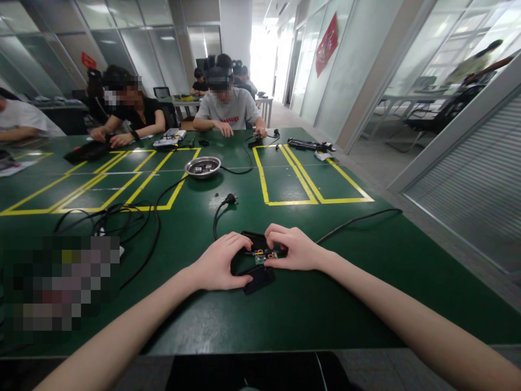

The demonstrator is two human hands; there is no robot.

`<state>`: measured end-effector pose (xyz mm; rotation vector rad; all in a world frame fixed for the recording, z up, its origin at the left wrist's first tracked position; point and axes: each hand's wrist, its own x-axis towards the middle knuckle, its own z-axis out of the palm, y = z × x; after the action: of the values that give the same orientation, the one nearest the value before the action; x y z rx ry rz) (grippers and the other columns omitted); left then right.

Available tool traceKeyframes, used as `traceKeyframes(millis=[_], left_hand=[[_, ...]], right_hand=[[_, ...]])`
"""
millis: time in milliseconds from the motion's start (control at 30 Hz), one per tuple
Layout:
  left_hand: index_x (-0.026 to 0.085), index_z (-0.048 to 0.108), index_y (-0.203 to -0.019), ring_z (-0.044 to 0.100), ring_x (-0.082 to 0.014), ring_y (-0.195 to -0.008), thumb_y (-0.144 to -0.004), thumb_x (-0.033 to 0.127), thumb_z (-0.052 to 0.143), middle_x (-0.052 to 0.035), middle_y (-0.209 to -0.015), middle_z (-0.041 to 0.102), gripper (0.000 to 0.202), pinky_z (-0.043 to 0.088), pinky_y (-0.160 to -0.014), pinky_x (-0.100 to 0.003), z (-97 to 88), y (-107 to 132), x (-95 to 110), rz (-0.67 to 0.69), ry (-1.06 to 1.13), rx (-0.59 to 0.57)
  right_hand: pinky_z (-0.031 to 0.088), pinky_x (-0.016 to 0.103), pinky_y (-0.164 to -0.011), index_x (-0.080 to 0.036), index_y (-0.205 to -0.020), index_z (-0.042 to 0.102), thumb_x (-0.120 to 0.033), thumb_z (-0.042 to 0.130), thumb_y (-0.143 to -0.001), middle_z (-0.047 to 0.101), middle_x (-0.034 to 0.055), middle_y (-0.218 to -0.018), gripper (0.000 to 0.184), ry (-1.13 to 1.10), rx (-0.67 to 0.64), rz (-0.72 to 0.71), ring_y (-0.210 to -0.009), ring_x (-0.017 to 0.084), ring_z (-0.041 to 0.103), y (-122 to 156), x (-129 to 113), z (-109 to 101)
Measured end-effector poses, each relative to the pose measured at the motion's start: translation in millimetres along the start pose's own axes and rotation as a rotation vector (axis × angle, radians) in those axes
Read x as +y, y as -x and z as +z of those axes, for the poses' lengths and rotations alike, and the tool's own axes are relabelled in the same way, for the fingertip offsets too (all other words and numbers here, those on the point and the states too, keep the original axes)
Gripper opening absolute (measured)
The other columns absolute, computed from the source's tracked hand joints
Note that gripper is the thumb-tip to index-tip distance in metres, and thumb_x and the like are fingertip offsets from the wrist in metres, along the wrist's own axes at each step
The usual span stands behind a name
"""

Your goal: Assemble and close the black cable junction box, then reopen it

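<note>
Between my hands a small green circuit board with coloured wires sits at an opened black plastic casing. One casing half lies on the far side of the board, the other half on the near side. My left hand curves around the left side, its thumb on the near half and its fingertips at the far half. From the right, my right hand grips the board's right end between thumb and bent fingers. Its fingers partly hide the board and the far half.
A black power plug on a cable lies beyond my left hand. Farther off stands a metal bowl with small metal parts. Coiled black cables lie left, another cable right. Yellow tape marks the green table; people sit across it.
</note>
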<state>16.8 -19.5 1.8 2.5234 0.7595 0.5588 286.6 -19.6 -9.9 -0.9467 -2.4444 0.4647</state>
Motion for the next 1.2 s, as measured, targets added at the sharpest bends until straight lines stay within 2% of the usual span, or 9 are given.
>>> traceKeyframes(millis=[133,267,367,500,667,900,1200], left_hand=[[0.021,0.059,-0.113,0.063,-0.0295,-0.115,-0.076,0.028,0.081,-0.0108,-0.122,0.069,0.043,0.053,-0.103,-0.045,1.5,-1,-1,0.008,0.013,0.003],[0.020,0.062,-0.111,0.063,-0.0291,-0.119,-0.079,0.023,0.078,-0.0105,-0.124,0.069,0.036,0.052,-0.105,-0.044,3.3,-1,-1,-0.011,0.013,0.002],[0.020,0.063,-0.113,0.062,-0.0293,-0.121,-0.079,0.023,0.078,-0.0109,-0.126,0.069,0.037,0.052,-0.106,-0.045,3.1,-1,-1,-0.016,0.004,0.001],[0.020,0.066,-0.122,0.061,-0.0306,-0.124,-0.082,0.030,0.079,-0.0127,-0.132,0.067,0.044,0.051,-0.110,-0.047,3.9,0,-4,-0.024,-0.023,0.015],[0.019,0.068,-0.126,0.060,-0.0313,-0.123,-0.080,0.031,0.081,-0.0136,-0.130,0.066,0.049,0.052,-0.110,-0.049,7.4,-1,-7,-0.030,-0.058,0.052],[0.018,0.071,-0.119,0.062,-0.0296,-0.120,-0.085,0.027,0.076,-0.0131,-0.127,0.067,0.036,0.054,-0.108,-0.047,6.4,-1,-10,-0.014,-0.064,0.056],[0.018,0.072,-0.114,0.064,-0.0282,-0.117,-0.084,0.026,0.077,-0.0116,-0.123,0.071,0.031,0.055,-0.106,-0.046,3.9,-3,-18,0.005,-0.065,0.097]], right_hand=[[0.038,0.025,-0.062,-0.020,-0.086,0.060,-0.043,0.077,-0.086,0.058,-0.0008,-0.083,0.029,-0.010,-0.035,0.027,-0.066,0.012,0.052,1,6,-9],[0.041,0.024,-0.061,-0.018,-0.088,0.066,-0.024,0.076,-0.078,0.058,-0.0024,-0.076,0.016,-0.172,-0.096,0.117,-0.066,0.012,0.051,6,14,-22],[0.044,0.024,-0.062,-0.017,-0.087,0.070,-0.020,0.069,-0.082,0.062,-0.0009,-0.075,0.005,-0.223,-0.123,0.131,-0.065,0.013,0.054,9,18,-25],[0.048,0.027,-0.066,-0.018,-0.090,0.075,-0.022,0.067,-0.091,0.068,0.0032,-0.081,0.008,-0.145,-0.056,0.032,-0.070,0.015,0.061,7,18,-15],[0.053,0.027,-0.070,-0.019,-0.100,0.078,-0.019,0.067,-0.094,0.072,0.0059,-0.089,0.012,-0.044,0.013,-0.046,-0.076,0.017,0.068,3,5,3],[0.055,0.027,-0.073,-0.017,-0.103,0.079,-0.015,0.069,-0.094,0.074,0.0066,-0.092,0.014,0.054,0.067,-0.049,-0.080,0.018,0.071,1,-1,11],[0.056,0.028,-0.075,-0.018,-0.103,0.078,-0.018,0.067,-0.097,0.074,0.0067,-0.093,0.013,0.116,0.120,-0.011,-0.083,0.019,0.072,-2,0,23]])
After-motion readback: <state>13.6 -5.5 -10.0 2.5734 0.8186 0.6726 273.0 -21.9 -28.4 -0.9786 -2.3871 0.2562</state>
